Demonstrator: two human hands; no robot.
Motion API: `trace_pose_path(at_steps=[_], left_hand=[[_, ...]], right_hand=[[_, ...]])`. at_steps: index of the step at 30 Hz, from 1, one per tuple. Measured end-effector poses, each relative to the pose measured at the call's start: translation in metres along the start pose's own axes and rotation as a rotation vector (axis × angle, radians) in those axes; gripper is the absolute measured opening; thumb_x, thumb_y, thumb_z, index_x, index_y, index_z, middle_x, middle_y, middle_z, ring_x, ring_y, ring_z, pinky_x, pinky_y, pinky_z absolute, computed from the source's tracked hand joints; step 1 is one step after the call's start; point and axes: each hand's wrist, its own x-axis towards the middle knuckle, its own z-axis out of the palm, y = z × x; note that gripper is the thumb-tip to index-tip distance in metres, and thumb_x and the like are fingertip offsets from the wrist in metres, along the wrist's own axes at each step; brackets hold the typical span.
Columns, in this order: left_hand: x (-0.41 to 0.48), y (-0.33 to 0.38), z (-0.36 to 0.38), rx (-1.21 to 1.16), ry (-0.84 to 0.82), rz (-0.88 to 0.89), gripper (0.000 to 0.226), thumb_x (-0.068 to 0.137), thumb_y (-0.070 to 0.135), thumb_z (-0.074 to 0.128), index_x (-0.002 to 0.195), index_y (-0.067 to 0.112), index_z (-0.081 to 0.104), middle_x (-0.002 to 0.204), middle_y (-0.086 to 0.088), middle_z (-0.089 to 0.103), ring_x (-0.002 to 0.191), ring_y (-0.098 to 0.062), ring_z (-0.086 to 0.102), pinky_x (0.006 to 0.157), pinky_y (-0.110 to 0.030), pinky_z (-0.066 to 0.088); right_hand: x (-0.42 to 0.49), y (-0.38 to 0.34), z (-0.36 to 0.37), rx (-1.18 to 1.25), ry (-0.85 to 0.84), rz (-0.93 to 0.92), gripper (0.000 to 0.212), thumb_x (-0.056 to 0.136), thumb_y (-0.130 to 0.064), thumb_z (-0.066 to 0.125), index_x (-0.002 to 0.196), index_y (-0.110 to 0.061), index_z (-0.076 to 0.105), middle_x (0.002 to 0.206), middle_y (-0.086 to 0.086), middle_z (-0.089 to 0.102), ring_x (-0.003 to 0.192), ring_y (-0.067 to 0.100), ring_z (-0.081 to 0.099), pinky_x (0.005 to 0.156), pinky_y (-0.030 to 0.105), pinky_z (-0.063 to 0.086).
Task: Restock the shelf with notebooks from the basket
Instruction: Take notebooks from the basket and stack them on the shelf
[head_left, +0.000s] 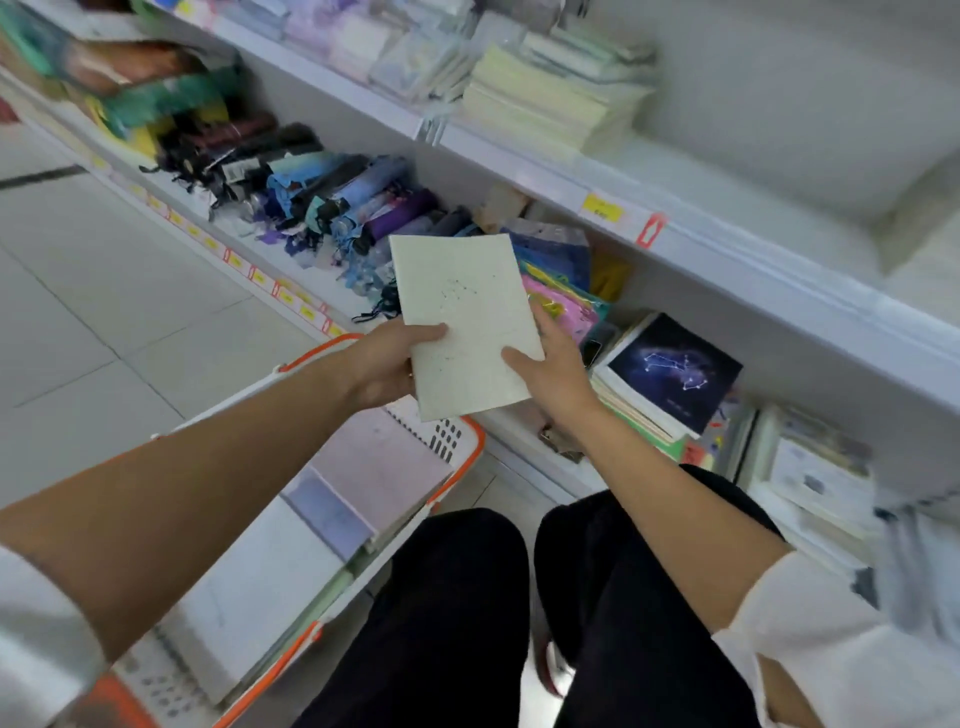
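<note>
Both hands, left hand (384, 364) and right hand (550, 369), grip the white notebook (462, 322) between them.

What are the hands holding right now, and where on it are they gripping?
Both hold one white notebook: the left hand grips its left edge, thumb on the cover; the right hand grips its right edge near the lower corner.

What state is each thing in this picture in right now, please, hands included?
white notebook, closed, held in the air by both hands
left hand, grips the white notebook's left edge
right hand, grips its right edge
basket, holds spare notebooks lying flat
constellation notebook, closed, face up
umbrellas, folded, lying side by side
</note>
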Motion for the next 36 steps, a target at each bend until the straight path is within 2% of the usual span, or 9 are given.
trace_pose_path(at_steps=[3, 6, 10, 16, 20, 25, 30, 34, 36], left_hand=[[0.006, 0.015, 0.063, 0.107, -0.041, 0.048, 0.045, 0.094, 0.007, 0.057, 0.135, 0.022, 0.049, 0.129, -0.004, 0.062, 0.11, -0.023, 0.06, 0.085, -0.035, 0.054], [0.011, 0.031, 0.133, 0.111, -0.138, 0.121, 0.058, 0.09, 0.0, 0.059, 0.138, 0.03, 0.045, 0.12, -0.009, 0.066, 0.098, -0.025, 0.063, 0.08, -0.035, 0.051], [0.012, 0.05, 0.225, 0.214, -0.272, 0.206, 0.077, 0.086, -0.004, 0.064, 0.148, 0.029, 0.031, 0.104, -0.001, 0.071, 0.071, -0.008, 0.061, 0.054, -0.016, 0.048], [0.016, 0.069, 0.354, 0.277, -0.45, 0.338, 0.068, 0.082, -0.006, 0.069, 0.142, 0.016, 0.045, 0.12, -0.004, 0.066, 0.094, -0.013, 0.065, 0.077, -0.022, 0.054], [0.031, 0.079, 0.414, 0.242, -0.494, 0.399, 0.063, 0.078, -0.009, 0.071, 0.136, 0.007, 0.051, 0.12, -0.009, 0.064, 0.096, -0.012, 0.066, 0.077, -0.022, 0.058], [0.07, 0.088, 0.465, 0.327, -0.46, 0.486, 0.053, 0.078, -0.01, 0.071, 0.127, 0.005, 0.059, 0.13, -0.016, 0.056, 0.117, -0.016, 0.057, 0.075, -0.018, 0.058], [0.12, 0.106, 0.5, 0.354, -0.384, 0.507, 0.05, 0.084, -0.004, 0.068, 0.132, -0.004, 0.051, 0.107, -0.011, 0.06, 0.072, -0.009, 0.061, 0.068, -0.017, 0.056], [0.164, 0.1, 0.507, 0.71, -0.267, 0.665, 0.045, 0.084, 0.018, 0.074, 0.125, 0.003, 0.061, 0.117, -0.008, 0.066, 0.106, -0.02, 0.064, 0.1, -0.035, 0.048], [0.179, 0.094, 0.507, 0.727, -0.224, 0.728, 0.038, 0.083, 0.025, 0.075, 0.117, 0.008, 0.068, 0.115, -0.004, 0.069, 0.108, -0.017, 0.064, 0.102, -0.033, 0.047]], right_hand=[[-0.004, -0.015, -0.068, 0.067, 0.229, 0.017, 0.045, 0.09, -0.001, 0.06, 0.134, -0.01, 0.054, 0.134, 0.007, 0.058, 0.114, 0.015, 0.055, 0.1, 0.031, 0.044], [-0.017, -0.028, -0.141, 0.216, 0.429, 0.042, 0.047, 0.09, -0.002, 0.062, 0.135, -0.012, 0.054, 0.128, -0.004, 0.059, 0.107, 0.01, 0.058, 0.094, 0.023, 0.048], [-0.039, -0.036, -0.233, 0.391, 0.7, 0.052, 0.055, 0.09, -0.002, 0.063, 0.142, -0.009, 0.046, 0.134, 0.006, 0.058, 0.119, 0.022, 0.059, 0.104, 0.04, 0.046], [-0.067, -0.043, -0.341, 0.446, 0.949, 0.002, 0.053, 0.09, -0.003, 0.063, 0.14, -0.011, 0.047, 0.13, 0.006, 0.06, 0.113, 0.024, 0.062, 0.097, 0.041, 0.051], [-0.068, -0.043, -0.397, 0.295, 1.131, 0.094, 0.044, 0.083, -0.02, 0.073, 0.12, -0.006, 0.055, 0.114, 0.012, 0.066, 0.099, 0.03, 0.067, 0.082, 0.042, 0.058], [-0.049, -0.038, -0.447, 0.274, 1.187, 0.029, 0.034, 0.083, -0.016, 0.072, 0.114, -0.006, 0.062, 0.09, -0.003, 0.066, 0.078, 0.009, 0.063, 0.063, 0.011, 0.047], [-0.018, -0.028, -0.478, 0.338, 1.063, 0.056, 0.019, 0.079, -0.013, 0.067, 0.098, -0.015, 0.068, 0.092, -0.008, 0.064, 0.095, 0.016, 0.056, 0.084, 0.027, 0.041], [0.001, -0.004, -0.487, 0.155, 0.942, 0.093, 0.049, 0.084, -0.008, 0.069, 0.131, -0.003, 0.056, 0.129, 0.005, 0.062, 0.121, 0.022, 0.055, 0.107, 0.036, 0.042], [0.004, 0.007, -0.494, 0.097, 0.958, 0.072, 0.059, 0.084, -0.01, 0.073, 0.136, 0.001, 0.05, 0.129, 0.004, 0.061, 0.114, 0.009, 0.059, 0.102, 0.022, 0.043]])
